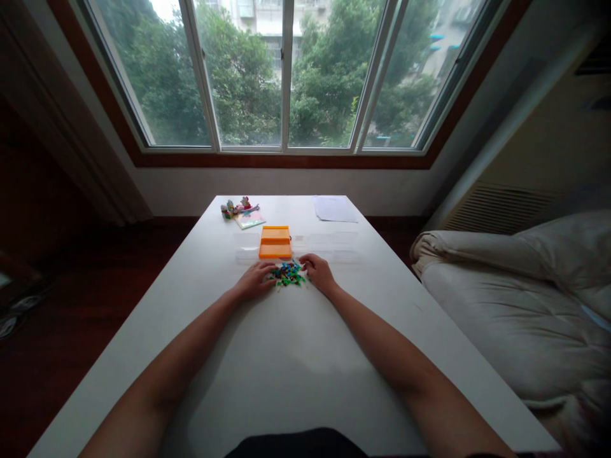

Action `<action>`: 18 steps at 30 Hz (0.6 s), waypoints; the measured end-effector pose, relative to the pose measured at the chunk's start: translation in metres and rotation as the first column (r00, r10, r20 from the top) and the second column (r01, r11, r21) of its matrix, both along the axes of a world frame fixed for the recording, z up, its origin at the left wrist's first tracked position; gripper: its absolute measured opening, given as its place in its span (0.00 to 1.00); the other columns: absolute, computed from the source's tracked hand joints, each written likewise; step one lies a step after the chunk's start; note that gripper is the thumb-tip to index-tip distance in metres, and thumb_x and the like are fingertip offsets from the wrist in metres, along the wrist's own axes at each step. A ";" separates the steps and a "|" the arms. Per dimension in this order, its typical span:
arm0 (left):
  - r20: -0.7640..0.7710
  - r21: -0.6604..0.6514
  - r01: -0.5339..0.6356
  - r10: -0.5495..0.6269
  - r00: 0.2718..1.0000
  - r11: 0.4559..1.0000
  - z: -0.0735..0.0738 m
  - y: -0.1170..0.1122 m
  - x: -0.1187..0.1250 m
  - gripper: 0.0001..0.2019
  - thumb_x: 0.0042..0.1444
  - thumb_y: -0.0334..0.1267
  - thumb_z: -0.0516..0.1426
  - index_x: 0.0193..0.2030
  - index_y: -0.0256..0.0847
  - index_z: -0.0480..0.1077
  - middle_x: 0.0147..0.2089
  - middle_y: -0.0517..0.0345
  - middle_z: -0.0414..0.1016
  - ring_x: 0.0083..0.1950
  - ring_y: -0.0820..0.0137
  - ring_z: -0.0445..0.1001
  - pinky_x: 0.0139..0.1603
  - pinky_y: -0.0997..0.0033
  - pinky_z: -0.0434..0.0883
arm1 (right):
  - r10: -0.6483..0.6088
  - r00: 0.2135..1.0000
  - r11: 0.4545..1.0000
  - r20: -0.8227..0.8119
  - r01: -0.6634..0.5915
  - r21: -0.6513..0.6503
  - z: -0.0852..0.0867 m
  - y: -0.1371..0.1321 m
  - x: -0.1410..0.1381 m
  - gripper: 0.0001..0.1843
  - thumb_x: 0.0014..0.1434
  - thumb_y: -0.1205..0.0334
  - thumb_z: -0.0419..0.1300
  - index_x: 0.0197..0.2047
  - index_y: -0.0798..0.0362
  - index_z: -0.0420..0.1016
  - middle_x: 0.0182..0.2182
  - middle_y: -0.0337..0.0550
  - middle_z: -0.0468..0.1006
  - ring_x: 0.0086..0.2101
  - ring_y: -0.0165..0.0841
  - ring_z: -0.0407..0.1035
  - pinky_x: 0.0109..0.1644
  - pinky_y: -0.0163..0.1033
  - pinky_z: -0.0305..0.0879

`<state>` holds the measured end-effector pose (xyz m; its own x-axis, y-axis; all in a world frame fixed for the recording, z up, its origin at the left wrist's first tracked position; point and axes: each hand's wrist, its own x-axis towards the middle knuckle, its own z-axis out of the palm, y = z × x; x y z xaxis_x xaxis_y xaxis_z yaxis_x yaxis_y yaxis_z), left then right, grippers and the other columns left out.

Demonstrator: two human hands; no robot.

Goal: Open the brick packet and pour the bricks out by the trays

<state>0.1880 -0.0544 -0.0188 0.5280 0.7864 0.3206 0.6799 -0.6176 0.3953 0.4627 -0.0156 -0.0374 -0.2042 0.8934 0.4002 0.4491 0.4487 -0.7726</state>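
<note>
A small pile of mixed green, blue, red and dark pieces (287,273), like tiny building bricks, lies on the white table. My left hand (255,280) rests at the pile's left edge, fingers apart and touching the nearest pieces. At the right edge, my right hand (317,271) has its fingers curled in towards the thumb. Whatever may be between those fingertips is too small to make out. Just beyond the pile sits an orange open case (275,242) with two shallow halves.
Clear plastic trays (340,247) stand right of the orange case, another clear tray (247,247) left. Small colourful figures (237,207) and a pale card (250,220) lie at the far left of the table (286,362); white papers (335,208) far right. A sofa (515,305) flanks the right side.
</note>
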 end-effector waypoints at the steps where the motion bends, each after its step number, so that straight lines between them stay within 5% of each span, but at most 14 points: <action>1: -0.002 -0.002 0.000 0.000 1.000 1.000 0.000 -0.001 0.000 0.23 0.62 0.45 0.59 0.63 0.47 0.70 0.63 0.48 0.70 0.64 0.58 0.67 0.66 0.52 0.65 | -0.016 1.000 1.000 0.007 0.015 0.026 0.000 0.000 0.001 0.15 0.60 0.71 0.50 0.42 0.52 0.77 0.36 0.40 0.80 0.32 0.30 0.73 0.41 0.36 0.70; 6: -0.003 -0.011 -0.010 0.010 1.000 1.000 0.000 -0.004 0.001 0.24 0.62 0.45 0.59 0.65 0.47 0.68 0.64 0.48 0.70 0.64 0.58 0.67 0.67 0.52 0.65 | -0.054 0.990 0.992 0.129 0.039 0.116 0.000 -0.001 0.003 0.15 0.58 0.72 0.52 0.40 0.50 0.79 0.40 0.42 0.79 0.42 0.34 0.73 0.51 0.40 0.69; 18: -0.016 -0.031 -0.015 0.015 1.000 0.999 -0.006 -0.007 -0.001 0.25 0.63 0.46 0.58 0.66 0.45 0.67 0.65 0.48 0.69 0.66 0.58 0.66 0.68 0.53 0.63 | -0.018 0.974 0.996 0.225 -0.001 0.087 -0.005 -0.003 0.003 0.19 0.59 0.75 0.52 0.47 0.49 0.78 0.45 0.43 0.76 0.45 0.34 0.71 0.55 0.41 0.67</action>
<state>0.1872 -0.0609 -0.0245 0.5208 0.8037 0.2878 0.6954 -0.5950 0.4030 0.4658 -0.0188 -0.0421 -0.2907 0.8598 0.4198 0.6116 0.5044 -0.6095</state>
